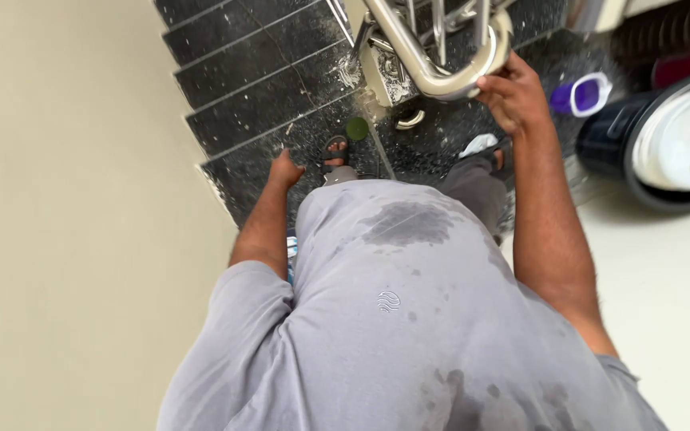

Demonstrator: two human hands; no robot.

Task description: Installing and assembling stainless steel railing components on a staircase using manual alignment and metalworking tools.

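The wall (57, 199) was the largest surface, a plain cream face extending well out from the left hand on its outer side; the staircase (265, 72) came next, dark speckled stone steps with pale edges that ran ahead of and below the left hand; the person's grey shirt (393, 319), marked with damp patches, filled the lower centre between both arms; beyond the right hand on its outer side stood a black drum (612, 136) with a white lid (680, 136) bearing a red spot; the steel handrail (433, 68) curved round at the foot of the stairs, its polished end loop directly under the right hand; a purple and white container (583, 94) lay just beside the right hand on its outer side; two dark sandals showed below and between the hands, the left sandal (334, 149) just beside the left hand and the right sandal (485, 152) beneath the right hand; a small green round object (358, 128) lay on the step just ahead of the left sandal

The right hand (513, 92) was closed around the end curve of the handrail, fingers wrapped over the tube; the left hand (284, 170) hung low above the bottom step, fingers drawn together into a loose narrow fist, touching nothing visible
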